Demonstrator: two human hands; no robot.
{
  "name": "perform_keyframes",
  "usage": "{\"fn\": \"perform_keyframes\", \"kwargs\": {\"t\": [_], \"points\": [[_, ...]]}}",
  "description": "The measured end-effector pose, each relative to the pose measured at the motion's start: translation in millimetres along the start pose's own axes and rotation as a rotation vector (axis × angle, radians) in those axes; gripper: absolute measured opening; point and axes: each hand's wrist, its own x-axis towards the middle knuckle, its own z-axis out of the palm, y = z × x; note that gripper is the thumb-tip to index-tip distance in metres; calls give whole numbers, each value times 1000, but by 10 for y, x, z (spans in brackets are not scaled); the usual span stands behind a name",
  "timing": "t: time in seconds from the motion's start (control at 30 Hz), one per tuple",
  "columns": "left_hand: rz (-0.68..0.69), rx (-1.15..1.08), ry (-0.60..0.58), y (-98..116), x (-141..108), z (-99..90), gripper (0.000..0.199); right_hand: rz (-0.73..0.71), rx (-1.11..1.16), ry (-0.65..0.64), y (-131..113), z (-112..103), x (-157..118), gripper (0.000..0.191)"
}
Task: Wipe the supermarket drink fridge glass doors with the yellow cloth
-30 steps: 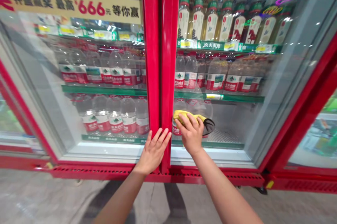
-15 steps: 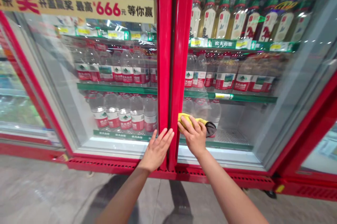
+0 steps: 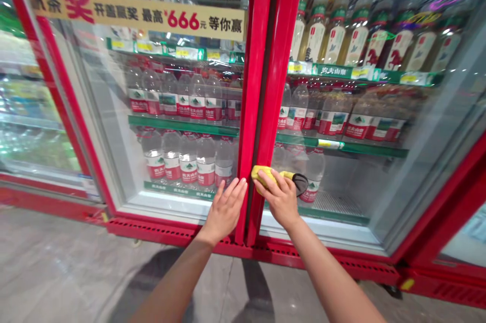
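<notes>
Two hands, my left hand [image 3: 224, 211] and my right hand [image 3: 280, 200], share the scene with one yellow-and-grey cloth [image 3: 264, 176], two glass doors of one red-framed cooler and one promotional banner [image 3: 132, 11]. Behind the left door, five water bottles [image 3: 206, 168] line the bottom shelf and four yellow price tags [image 3: 182, 53] show above. Behind the right door, I count eight drink bottles [image 3: 356, 42] across the upper row, three yellow price tags [image 3: 359, 73] beneath them and at least three bottom-shelf bottles [image 3: 314, 173], some partly hidden; the middle rows stand too crowded to tally.
</notes>
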Motion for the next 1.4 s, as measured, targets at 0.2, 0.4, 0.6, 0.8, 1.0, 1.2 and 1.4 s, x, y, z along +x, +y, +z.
{"fn": "perform_keyframes", "kwargs": {"t": [0.2, 0.4, 0.6, 0.8, 1.0, 1.2, 1.4], "points": [[6, -51, 29, 28, 44, 2, 71, -266, 12, -79, -31, 124, -541, 28], [-134, -77, 180, 121, 311, 27, 74, -122, -110, 65, 316, -95, 489, 34], [-235, -88, 255, 206, 456, 75, 77, -186, -121, 1, 336, -158, 328, 36], [-276, -101, 301, 199, 523, 93, 76, -215, -190, -23, 532, -329, 808, 38], [-296, -125, 287, 251, 631, 118, 80, 103, -267, 74, 646, -354, 1237, 47], [-257, -127, 223, 297, 603, 91, 80, -168, -237, -48, 428, -167, 143, 33], [-236, -136, 192, 329, 697, 37, 81, -59, -228, -24, 730, -258, 657, 45]]}}
